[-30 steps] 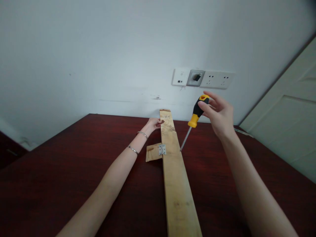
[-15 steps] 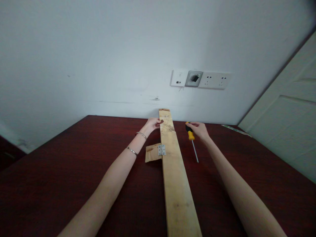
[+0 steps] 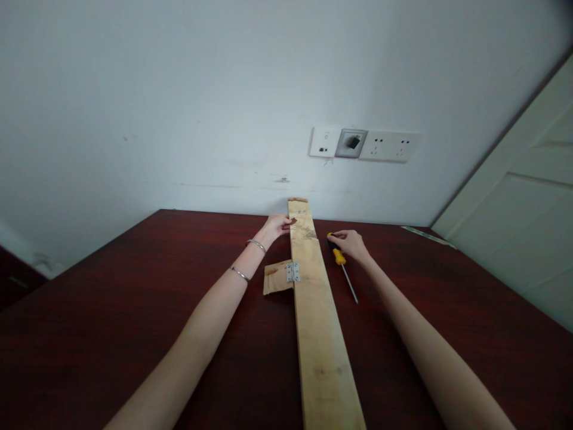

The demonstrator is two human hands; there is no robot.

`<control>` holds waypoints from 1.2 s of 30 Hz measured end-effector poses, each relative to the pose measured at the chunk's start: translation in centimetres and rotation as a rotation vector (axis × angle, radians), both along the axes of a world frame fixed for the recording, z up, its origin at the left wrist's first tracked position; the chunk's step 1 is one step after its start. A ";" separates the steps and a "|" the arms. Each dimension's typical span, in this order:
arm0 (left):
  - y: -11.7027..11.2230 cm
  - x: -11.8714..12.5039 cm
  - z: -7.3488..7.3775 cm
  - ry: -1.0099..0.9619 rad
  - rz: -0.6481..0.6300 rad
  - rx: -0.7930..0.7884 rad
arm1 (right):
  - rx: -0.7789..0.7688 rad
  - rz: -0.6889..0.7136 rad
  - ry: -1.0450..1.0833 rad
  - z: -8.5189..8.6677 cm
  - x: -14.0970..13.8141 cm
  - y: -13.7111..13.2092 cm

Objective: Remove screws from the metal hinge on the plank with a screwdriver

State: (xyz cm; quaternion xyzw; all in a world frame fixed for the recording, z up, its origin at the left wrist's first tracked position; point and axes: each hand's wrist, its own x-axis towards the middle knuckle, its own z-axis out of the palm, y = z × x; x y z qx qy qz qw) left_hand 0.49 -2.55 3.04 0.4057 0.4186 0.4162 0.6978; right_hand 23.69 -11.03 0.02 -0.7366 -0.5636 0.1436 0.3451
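Note:
A long wooden board (image 3: 320, 334) runs from the near edge of view to the wall. My left hand (image 3: 278, 226) grips its left edge near the far end, the thumb on top and the other fingers partly hidden. A silver hinge (image 3: 293, 272) lies across the board's left edge and joins it to a small wood piece (image 3: 277, 278). To the right of the board, my right hand (image 3: 351, 243) is closed on the black and yellow handle of a screwdriver (image 3: 339, 257). The shaft points toward me and down, its tip close to the tabletop.
Everything rests on a dark red wooden table (image 3: 134, 298) against a white wall. Socket plates (image 3: 389, 146) are set in the wall above. A flat, thin strip (image 3: 428, 237) lies at the table's back right, near a pale panelled door (image 3: 528, 197).
My right hand has brought the screwdriver left and slightly nearer to me, closer to the board. My left hand, the board and the hinge stay where they were.

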 end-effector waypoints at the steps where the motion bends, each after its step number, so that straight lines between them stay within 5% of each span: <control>1: 0.0 0.0 0.0 -0.001 -0.001 0.001 | -0.001 0.006 -0.015 -0.1 0.0 0.0; 36: 0.7 -0.1 -0.6 -0.018 -0.035 -0.001 | -0.072 0.052 -0.199 -0.1 0.0 -0.7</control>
